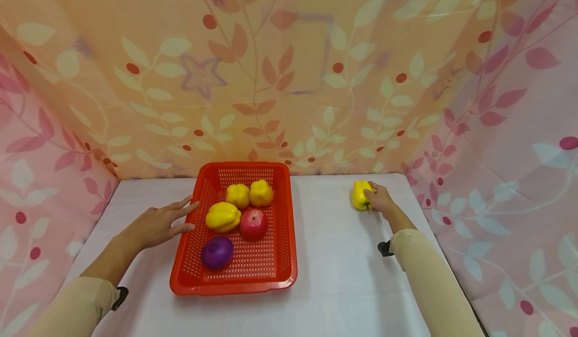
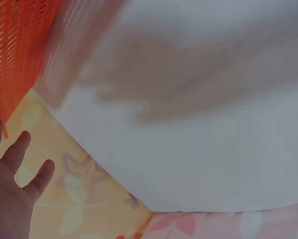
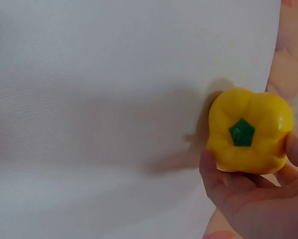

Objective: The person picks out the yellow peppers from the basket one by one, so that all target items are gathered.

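In the head view my right hand grips a yellow bell pepper at the right rear of the white table. The right wrist view shows the thumb and fingers of that hand round the pepper, its green stem end facing the camera. My left hand, fingers spread and fairly straight, is at the left rim of a red basket. The left wrist view has this hand beside the basket's mesh wall; whether the fingertips touch it, I cannot tell.
Inside the basket lie several pieces: yellow peppers, a red round fruit and a purple one. The white table ends at a flowered curtain behind, with pink cloth along the right side.
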`<state>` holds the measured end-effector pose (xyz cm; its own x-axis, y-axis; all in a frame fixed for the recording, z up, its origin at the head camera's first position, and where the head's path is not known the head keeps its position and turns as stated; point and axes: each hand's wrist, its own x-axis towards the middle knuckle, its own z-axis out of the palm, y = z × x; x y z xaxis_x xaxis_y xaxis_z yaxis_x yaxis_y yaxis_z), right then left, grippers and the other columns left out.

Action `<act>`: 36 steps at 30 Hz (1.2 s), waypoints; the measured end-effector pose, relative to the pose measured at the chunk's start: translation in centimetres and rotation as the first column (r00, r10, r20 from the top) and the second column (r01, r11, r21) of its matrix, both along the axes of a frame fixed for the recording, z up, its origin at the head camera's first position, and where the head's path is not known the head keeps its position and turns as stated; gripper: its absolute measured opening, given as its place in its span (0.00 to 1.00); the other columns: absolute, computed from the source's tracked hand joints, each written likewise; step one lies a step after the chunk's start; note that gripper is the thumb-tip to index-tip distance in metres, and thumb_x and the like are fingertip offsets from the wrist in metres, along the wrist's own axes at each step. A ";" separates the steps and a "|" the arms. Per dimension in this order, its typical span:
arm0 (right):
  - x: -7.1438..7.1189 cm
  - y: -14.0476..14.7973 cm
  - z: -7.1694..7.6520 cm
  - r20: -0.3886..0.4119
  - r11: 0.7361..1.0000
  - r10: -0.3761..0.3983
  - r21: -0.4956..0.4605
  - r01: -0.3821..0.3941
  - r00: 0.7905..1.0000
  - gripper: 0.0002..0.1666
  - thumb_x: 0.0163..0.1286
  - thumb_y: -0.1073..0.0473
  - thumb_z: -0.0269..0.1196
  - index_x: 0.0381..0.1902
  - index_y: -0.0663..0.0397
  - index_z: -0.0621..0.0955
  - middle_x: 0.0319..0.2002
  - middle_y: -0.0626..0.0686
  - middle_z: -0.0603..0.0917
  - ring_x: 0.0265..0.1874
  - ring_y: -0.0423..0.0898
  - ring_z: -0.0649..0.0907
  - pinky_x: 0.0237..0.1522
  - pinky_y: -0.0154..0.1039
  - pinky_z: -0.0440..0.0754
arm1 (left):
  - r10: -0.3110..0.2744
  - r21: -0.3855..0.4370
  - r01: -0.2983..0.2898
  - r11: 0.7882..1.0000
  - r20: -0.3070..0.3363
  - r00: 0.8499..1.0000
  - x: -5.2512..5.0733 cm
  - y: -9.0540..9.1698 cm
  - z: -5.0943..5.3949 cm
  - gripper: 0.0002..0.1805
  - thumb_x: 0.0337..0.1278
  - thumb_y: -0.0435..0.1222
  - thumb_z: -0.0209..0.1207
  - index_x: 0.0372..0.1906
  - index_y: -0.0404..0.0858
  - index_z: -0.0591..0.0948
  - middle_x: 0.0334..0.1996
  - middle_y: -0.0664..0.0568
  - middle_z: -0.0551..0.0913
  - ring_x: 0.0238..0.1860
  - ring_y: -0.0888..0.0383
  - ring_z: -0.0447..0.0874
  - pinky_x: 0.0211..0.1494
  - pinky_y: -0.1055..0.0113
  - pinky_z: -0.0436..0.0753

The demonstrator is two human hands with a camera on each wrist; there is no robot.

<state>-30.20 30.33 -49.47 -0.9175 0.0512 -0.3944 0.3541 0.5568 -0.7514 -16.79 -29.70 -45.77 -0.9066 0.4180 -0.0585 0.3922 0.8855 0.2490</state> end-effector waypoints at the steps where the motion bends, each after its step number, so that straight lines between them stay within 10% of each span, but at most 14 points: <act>1: 0.0 0.0 0.0 0.000 1.000 0.002 0.006 -0.002 1.000 0.36 0.82 0.54 0.44 0.80 0.56 0.47 0.74 0.68 0.55 0.52 0.57 0.71 0.48 0.44 0.80 | 0.003 -0.002 -0.003 1.000 0.002 1.000 0.0 0.0 0.0 0.38 0.66 0.59 0.55 0.74 0.43 0.67 0.74 0.39 0.62 0.64 0.33 0.73 0.58 0.30 0.71; 7: -0.5 0.1 -0.3 -0.029 1.000 0.001 -0.019 -0.002 1.000 0.35 0.82 0.55 0.43 0.79 0.60 0.48 0.77 0.68 0.50 0.69 0.62 0.61 0.73 0.55 0.60 | 0.010 -0.006 -0.010 1.000 0.010 1.000 0.1 -0.2 0.0 0.39 0.66 0.60 0.54 0.74 0.43 0.67 0.75 0.39 0.61 0.63 0.33 0.73 0.58 0.30 0.71; 20: -0.6 1.7 -1.3 0.064 0.970 -0.090 -0.220 0.102 0.994 0.35 0.84 0.53 0.39 0.80 0.54 0.41 0.79 0.64 0.40 0.76 0.59 0.53 0.73 0.54 0.56 | 0.017 0.006 -0.017 1.000 0.022 1.000 0.2 -0.2 0.3 0.38 0.66 0.58 0.55 0.74 0.42 0.67 0.75 0.38 0.61 0.63 0.32 0.74 0.59 0.30 0.70; 36: -0.8 1.4 0.4 -0.158 0.985 0.052 0.170 -0.025 0.986 0.30 0.78 0.64 0.49 0.75 0.62 0.62 0.72 0.74 0.60 0.71 0.68 0.61 0.71 0.59 0.60 | 0.016 -0.014 -0.016 1.000 0.026 1.000 0.1 0.2 0.3 0.39 0.66 0.59 0.55 0.74 0.42 0.67 0.75 0.38 0.61 0.64 0.33 0.72 0.59 0.29 0.69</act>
